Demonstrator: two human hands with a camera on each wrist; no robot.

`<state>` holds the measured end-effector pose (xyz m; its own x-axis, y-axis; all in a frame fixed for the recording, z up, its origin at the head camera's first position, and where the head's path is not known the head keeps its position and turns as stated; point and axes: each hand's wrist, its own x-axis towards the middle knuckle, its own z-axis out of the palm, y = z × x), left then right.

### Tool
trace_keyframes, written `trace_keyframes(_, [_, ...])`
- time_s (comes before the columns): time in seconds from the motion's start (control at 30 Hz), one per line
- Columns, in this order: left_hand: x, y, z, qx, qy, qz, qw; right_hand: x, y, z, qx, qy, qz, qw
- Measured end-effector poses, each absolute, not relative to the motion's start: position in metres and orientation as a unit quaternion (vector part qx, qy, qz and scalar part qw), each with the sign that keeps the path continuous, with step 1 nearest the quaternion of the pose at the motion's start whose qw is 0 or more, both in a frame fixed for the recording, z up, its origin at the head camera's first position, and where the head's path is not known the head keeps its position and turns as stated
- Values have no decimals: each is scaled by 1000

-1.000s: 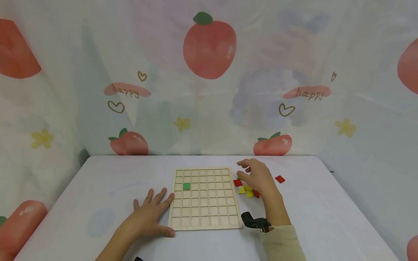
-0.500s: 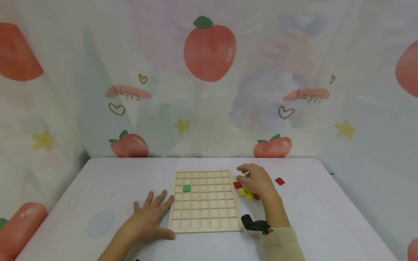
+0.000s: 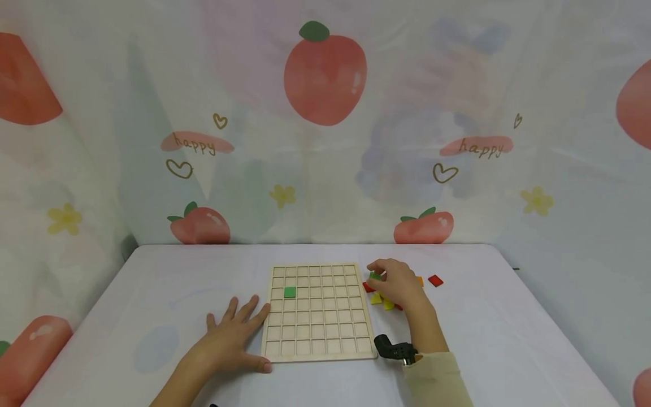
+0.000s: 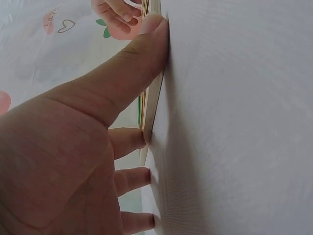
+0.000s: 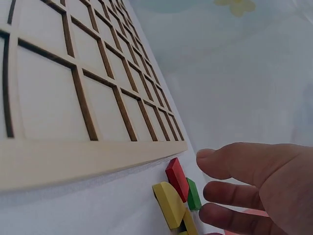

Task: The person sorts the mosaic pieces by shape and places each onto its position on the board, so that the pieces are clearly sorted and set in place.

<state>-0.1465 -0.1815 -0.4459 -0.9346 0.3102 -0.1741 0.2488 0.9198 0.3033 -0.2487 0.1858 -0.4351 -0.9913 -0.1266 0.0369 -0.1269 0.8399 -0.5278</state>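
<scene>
A pale wooden grid board (image 3: 320, 358) lies on the white table with a green square tile (image 3: 290, 292) in one cell near its upper left. My left hand (image 3: 234, 337) has its fingers spread, with thumb and index finger touching the board's left edge and corner. My right hand (image 3: 402, 282) hovers beside the board's right edge over a small pile. In the right wrist view, its thumb and fingers stand apart next to a green piece (image 5: 193, 194), a red piece (image 5: 177, 179) and a yellow piece (image 5: 169, 204). Part of the pile is hidden by this hand.
A separate red piece (image 3: 435, 281) lies right of my right hand, and an orange piece (image 3: 419, 281) shows just behind it. A black wrist camera mount (image 3: 394, 348) sits close to the board's lower right corner. A fruit-print cloth (image 3: 325, 169) hangs behind the table.
My right hand has shifted slightly down and left over the pile. More of the green piece shows between its thumb and index finger, and an orange piece has come into view. The left hand stays put.
</scene>
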Motion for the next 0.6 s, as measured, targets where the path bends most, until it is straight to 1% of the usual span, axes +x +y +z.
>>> trace_keyframes(0.17, [-146, -182, -445, 146, 974, 140, 105, -249, 182, -436, 60, -963, 261, -10])
trace_keyframes(0.6, [-147, -184, -449, 151, 973, 139, 105, -249, 177, -442, 54, -974, 221, -18])
